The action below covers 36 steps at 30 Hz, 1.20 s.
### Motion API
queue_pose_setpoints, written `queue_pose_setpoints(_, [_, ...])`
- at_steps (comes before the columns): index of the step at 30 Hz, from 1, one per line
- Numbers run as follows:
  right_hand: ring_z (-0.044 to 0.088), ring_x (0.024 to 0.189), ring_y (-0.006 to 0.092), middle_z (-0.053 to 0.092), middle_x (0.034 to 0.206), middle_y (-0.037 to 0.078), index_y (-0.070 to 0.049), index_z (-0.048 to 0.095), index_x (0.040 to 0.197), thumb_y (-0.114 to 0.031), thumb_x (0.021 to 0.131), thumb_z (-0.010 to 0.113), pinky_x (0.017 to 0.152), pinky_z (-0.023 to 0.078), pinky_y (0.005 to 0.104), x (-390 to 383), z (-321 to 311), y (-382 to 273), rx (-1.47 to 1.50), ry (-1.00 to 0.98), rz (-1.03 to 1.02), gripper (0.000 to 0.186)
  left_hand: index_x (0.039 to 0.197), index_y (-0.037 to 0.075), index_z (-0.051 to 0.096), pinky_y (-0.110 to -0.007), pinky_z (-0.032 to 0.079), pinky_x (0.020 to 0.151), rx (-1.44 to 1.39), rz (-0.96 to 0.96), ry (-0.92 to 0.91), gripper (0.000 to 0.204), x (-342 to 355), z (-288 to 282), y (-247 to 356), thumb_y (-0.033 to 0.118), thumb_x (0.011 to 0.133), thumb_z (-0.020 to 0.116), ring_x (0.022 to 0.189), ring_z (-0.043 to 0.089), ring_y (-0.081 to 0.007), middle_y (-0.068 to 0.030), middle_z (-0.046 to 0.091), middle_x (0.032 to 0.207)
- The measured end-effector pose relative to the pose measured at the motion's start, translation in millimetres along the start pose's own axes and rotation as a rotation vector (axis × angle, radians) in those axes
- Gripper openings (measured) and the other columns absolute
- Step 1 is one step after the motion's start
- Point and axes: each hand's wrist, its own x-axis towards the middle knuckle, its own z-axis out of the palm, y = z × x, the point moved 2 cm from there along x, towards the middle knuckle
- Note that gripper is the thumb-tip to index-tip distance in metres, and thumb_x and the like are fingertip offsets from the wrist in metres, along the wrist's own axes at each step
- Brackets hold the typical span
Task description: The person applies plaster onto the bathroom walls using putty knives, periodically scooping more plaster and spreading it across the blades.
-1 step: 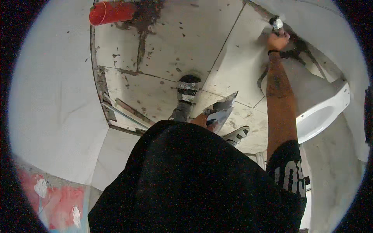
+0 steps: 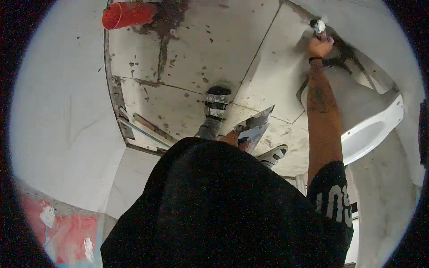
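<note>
Floor (image 2: 187, 58) takes up most of the rm: pale tiles, dirty, w/ dark bits scattered well L of the bowl. Person's black shirt (image 2: 237, 201) fills the space L of and nearer than the bowl. White wall (image 2: 62, 98) is on the far L side, well apart from it. The bowl (image 2: 384, 117) itself: white, smooth, w/ holes in its rim. R arm (image 2: 322, 116), bare, stretches out just L of the bowl, covering pt of it from here. Red patch (image 2: 67, 232) w/ white smears, way L of the bowl & nearer. Strips (image 2: 147, 129) lie along the floor's edge, also well L. Red bucket (image 2: 134, 15) is far L & beyond the bowl, dark mess beside it; can't tell if upright.

Blade (image 2: 254, 127), shiny, pointed, is L of the bowl, btwn two strapped sandals. R hand (image 2: 320, 47) is beyond the bowl, slightly L, nr the floor's dark edge, fingers curled tight on a short piece. L hand (image 2: 230, 137), L of the bowl, has the blade; shirt hides most of it, so can't tell how far the fingers close. Wristband (image 2: 315, 59): dark, on R wrist. Smallest, the piece (image 2: 319, 27): dark w/ a white blob, kind unclear.
</note>
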Motion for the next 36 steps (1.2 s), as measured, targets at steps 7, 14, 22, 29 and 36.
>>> queue_pose_setpoints(7, [0.052, 0.097, 0.0327, 0.055, 0.103, 0.014, -0.011, 0.061, 0.100, -0.033, 0.061, 0.062, 0.079, 0.044, 0.0451, 0.6, -11.1, -4.1, -0.299, -0.180, -0.327, 0.044, 0.097, 0.002, 0.055, -0.045, 0.047, 0.068, -0.009, 0.086, -0.005, 0.060, 1.7, 9.6, 11.0, 0.056, 0.070, 0.059, 0.077, 0.058, -0.0362, -0.0194, 0.059, 0.082])
queue_pose_setpoints(14, [0.054, 0.098, 0.0251, 0.056, 0.112, 0.013, -0.003, 0.055, 0.106, -0.037, 0.071, 0.062, 0.082, 0.044, 0.0349, -30.1, -36.9, -51.0, -0.070, -0.359, -0.050, 0.049, 0.098, 0.003, 0.055, -0.044, 0.047, 0.070, 0.139, -0.113, 0.059, 0.060, -8.7, 8.1, 19.0, 0.054, 0.067, 0.061, 0.080, 0.058, -0.0359, -0.0196, 0.059, 0.085])
queue_pose_setpoints(22, [0.057, 0.066, 0.0204, 0.062, 0.079, 0.010, 0.000, 0.061, 0.082, -0.017, 0.072, 0.059, 0.060, 0.046, 0.0324, 27.1, -19.5, 18.0, 0.194, -0.048, 0.108, 0.019, 0.100, 0.004, 0.055, -0.043, 0.047, 0.072, 0.154, -0.036, 0.017, 0.055, -7.2, 2.5, 25.9, 0.049, 0.070, 0.062, 0.082, 0.058, -0.0349, -0.0185, 0.060, 0.088])
queue_pose_setpoints(29, [0.054, 0.068, 0.0231, 0.059, 0.077, 0.011, 0.002, 0.059, 0.084, -0.022, 0.063, 0.067, 0.062, 0.043, 0.0352, 28.4, -20.0, -54.1, 0.420, 0.085, 0.431, 0.032, 0.103, 0.003, 0.054, -0.043, 0.047, 0.074, -0.115, -0.105, -0.215, 0.049, 2.3, -25.0, 29.1, 0.040, 0.073, 0.063, 0.087, 0.058, -0.0355, -0.0189, 0.060, 0.093])
queue_pose_setpoints(36, [0.044, 0.105, 0.0312, 0.049, 0.106, 0.020, 0.009, 0.050, 0.098, -0.044, 0.053, 0.079, 0.082, 0.045, 0.0367, 25.6, -32.2, -121.4, -0.119, 0.030, 0.641, 0.076, 0.103, 0.003, 0.054, -0.043, 0.047, 0.074, -0.110, -0.169, -0.206, 0.048, 2.9, -31.6, 16.5, 0.040, 0.073, 0.063, 0.087, 0.058, -0.0357, -0.0189, 0.060, 0.093])
